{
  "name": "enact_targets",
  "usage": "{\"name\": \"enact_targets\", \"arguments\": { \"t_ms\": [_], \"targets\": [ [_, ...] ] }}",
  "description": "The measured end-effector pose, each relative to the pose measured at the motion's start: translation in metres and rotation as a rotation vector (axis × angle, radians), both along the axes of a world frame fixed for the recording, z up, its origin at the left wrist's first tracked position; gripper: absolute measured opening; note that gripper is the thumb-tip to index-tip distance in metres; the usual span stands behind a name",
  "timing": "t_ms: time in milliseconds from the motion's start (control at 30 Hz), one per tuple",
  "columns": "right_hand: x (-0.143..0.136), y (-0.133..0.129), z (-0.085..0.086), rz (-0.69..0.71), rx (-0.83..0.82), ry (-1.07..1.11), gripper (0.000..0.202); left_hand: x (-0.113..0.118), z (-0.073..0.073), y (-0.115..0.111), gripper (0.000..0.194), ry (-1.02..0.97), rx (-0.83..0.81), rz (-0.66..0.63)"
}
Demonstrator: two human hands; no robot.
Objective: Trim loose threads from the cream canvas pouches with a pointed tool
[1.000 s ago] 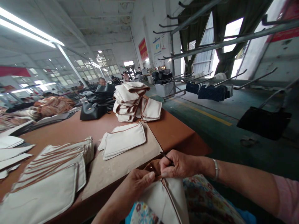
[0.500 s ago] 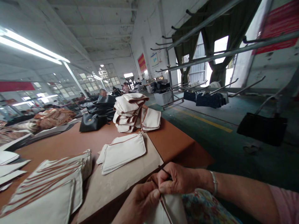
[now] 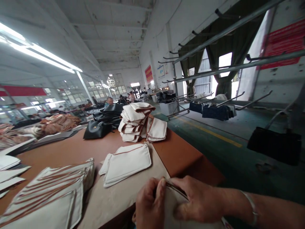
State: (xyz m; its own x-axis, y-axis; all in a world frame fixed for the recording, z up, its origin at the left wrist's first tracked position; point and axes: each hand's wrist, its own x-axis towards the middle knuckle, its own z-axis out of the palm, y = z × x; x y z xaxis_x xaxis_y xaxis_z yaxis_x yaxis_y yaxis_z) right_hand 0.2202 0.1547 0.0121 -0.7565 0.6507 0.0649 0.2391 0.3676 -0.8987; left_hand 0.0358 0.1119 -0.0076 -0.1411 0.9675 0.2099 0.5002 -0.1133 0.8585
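A cream fabric pouch with a brown edge is held up near the table's front edge. My left hand pinches its upper left corner between thumb and fingers. Closed on the right side of the same pouch is my right hand, its thumb on the near face and its fingers behind. The dark-edged opening runs between the two hands. The pouch's lower part is cut off by the frame. Beyond my hands, a few similar cream pouches lie flat on brown paper.
To the left, several overlapping cream pouches lie on the brown tabletop. A tall stack of folded cream pieces and black bags stand farther back. On the right is a metal rack with hanging bags.
The thin dark tool that was in my right hand no longer shows. My right hand has moved right and down onto the pouch's side, and the pouch has turned and risen.
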Motion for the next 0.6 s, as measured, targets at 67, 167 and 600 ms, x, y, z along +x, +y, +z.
{"name": "enact_targets", "arguments": {
  "t_ms": [67,167,600],
  "targets": [
    [0.007,0.009,0.002,-0.009,0.002,-0.034,0.02,0.0,-0.007,0.005,0.037,0.039,0.096,-0.025],
    [0.03,0.052,0.018,-0.153,0.037,-0.053,0.022,-0.025,-0.024,0.019,0.03,0.154,0.209,0.031],
    [-0.073,0.291,0.067,-0.601,0.578,-0.207,0.053,-0.168,-0.133,0.147,0.077,0.912,-0.038,0.154]
  ]
}}
